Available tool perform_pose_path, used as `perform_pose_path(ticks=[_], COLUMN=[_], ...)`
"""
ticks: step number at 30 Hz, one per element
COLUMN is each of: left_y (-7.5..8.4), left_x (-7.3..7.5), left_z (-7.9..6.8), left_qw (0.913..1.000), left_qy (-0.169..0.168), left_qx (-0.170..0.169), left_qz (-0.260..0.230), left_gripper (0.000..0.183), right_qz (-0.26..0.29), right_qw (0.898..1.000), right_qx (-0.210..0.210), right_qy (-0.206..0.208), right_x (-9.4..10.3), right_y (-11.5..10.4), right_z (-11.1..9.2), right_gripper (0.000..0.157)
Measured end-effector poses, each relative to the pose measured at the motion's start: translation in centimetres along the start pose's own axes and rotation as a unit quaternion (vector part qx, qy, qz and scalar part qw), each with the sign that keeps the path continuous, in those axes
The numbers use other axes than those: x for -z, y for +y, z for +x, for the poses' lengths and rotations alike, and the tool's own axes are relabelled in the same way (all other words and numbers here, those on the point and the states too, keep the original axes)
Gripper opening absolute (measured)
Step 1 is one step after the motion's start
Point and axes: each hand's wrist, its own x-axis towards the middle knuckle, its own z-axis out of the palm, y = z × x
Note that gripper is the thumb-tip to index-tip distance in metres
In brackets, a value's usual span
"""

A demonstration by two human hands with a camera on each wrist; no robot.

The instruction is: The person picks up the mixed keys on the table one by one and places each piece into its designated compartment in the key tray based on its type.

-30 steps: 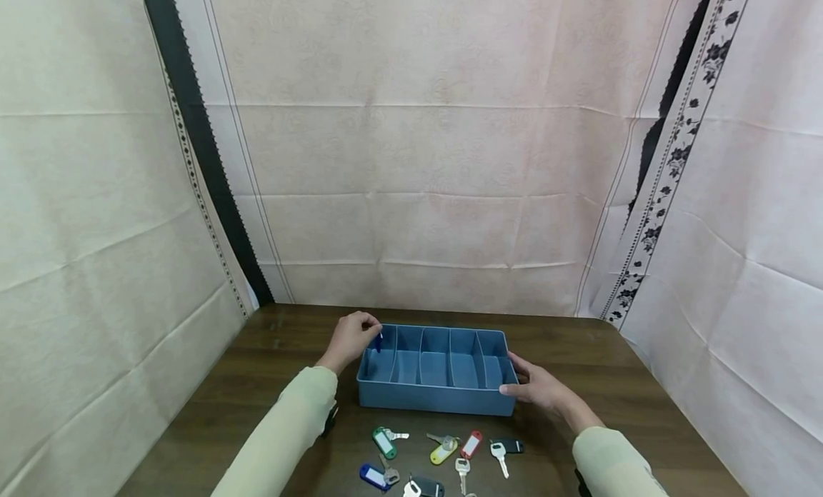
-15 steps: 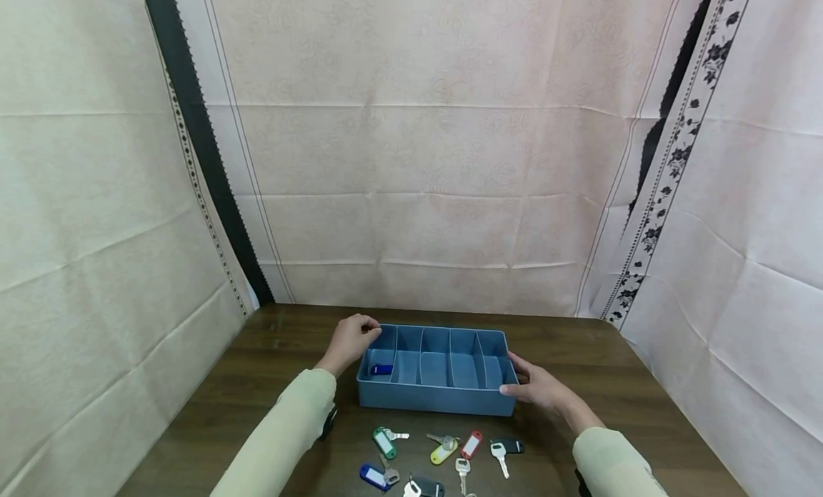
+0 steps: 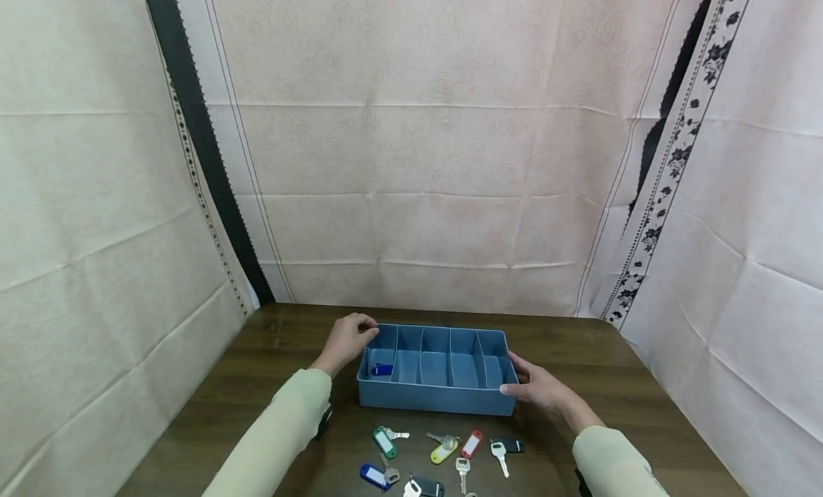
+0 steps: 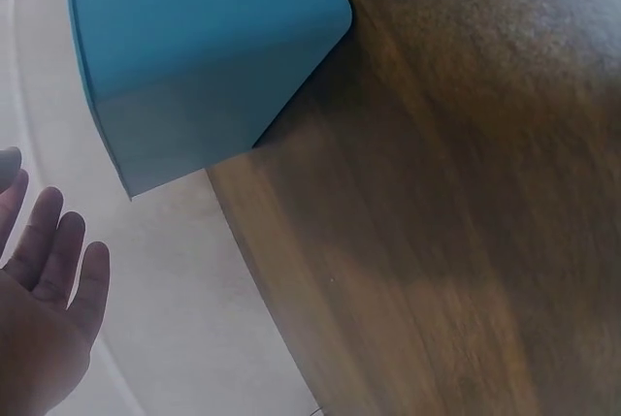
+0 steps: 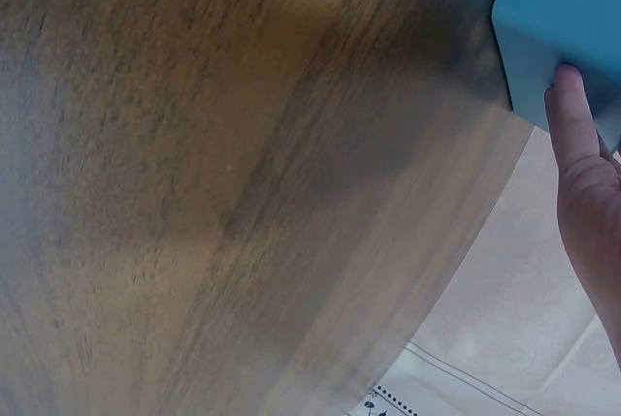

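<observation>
A blue tray with several compartments (image 3: 437,397) stands on the brown wooden table. In its leftmost compartment lies a dark blue key tag (image 3: 382,369); whether a key hangs from it cannot be made out. My left hand (image 3: 350,338) hovers by the tray's back left corner, fingers loosely bent and holding nothing. The left wrist view shows those fingers (image 4: 60,251) apart from the tray's end wall (image 4: 194,115). At the other end, my right hand (image 3: 536,390) holds the tray, thumb at the front corner and fingers along the end wall.
In front of the tray lie several keys with tags: green (image 3: 384,443), yellow (image 3: 444,451), red (image 3: 471,444), blue (image 3: 375,476) and black (image 3: 512,445). Pale cloth (image 3: 411,161) hangs behind the table (image 3: 566,340) and at both sides.
The dark blue key tag has dropped from my left hand into the leftmost compartment. My left hand has since drawn back slightly to the left. The right hand stays put.
</observation>
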Motion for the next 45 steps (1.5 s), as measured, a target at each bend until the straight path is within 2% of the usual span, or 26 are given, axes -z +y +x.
perform_pose_path(ticks=[11,16,19,27,34,41,45], left_y=[0.5,0.7,1.0,1.9,2.2,2.5,2.6], left_x=[0.6,0.8,0.9,1.8,2.4,2.8,3.0], left_z=[-0.6,-1.1,-1.4,-2.6,-3.7,-5.0,-6.0], left_qw=[0.9998,0.9995,0.9994,0.9987,0.9980,0.9963,0.9949], left_qy=[-0.010,-0.015,-0.022,-0.036,-0.036,-0.054,-0.061], left_qx=[-0.010,-0.021,-0.016,-0.012,-0.035,-0.052,-0.063], left_qz=[-0.013,-0.018,-0.019,-0.033,-0.040,-0.041,-0.051], left_gripper=[0.013,0.019,0.022,0.016,0.011,0.019,0.015], right_qz=[0.004,0.003,0.001,0.004,0.009,0.012,0.009], right_qw=[1.000,1.000,1.000,1.000,1.000,1.000,1.000], right_qx=[0.002,0.005,0.008,0.006,0.002,0.000,0.003], right_qy=[0.001,-0.001,-0.005,-0.003,-0.003,-0.013,-0.011], right_x=[0.0,0.0,0.1,0.0,0.0,0.1,0.1], right_y=[0.1,0.1,0.1,0.2,0.2,0.4,0.4], right_z=[0.0,-0.1,-0.2,-0.1,0.0,0.1,0.1], right_gripper=[0.087,0.089,0.092,0.089,0.088,0.087,0.086])
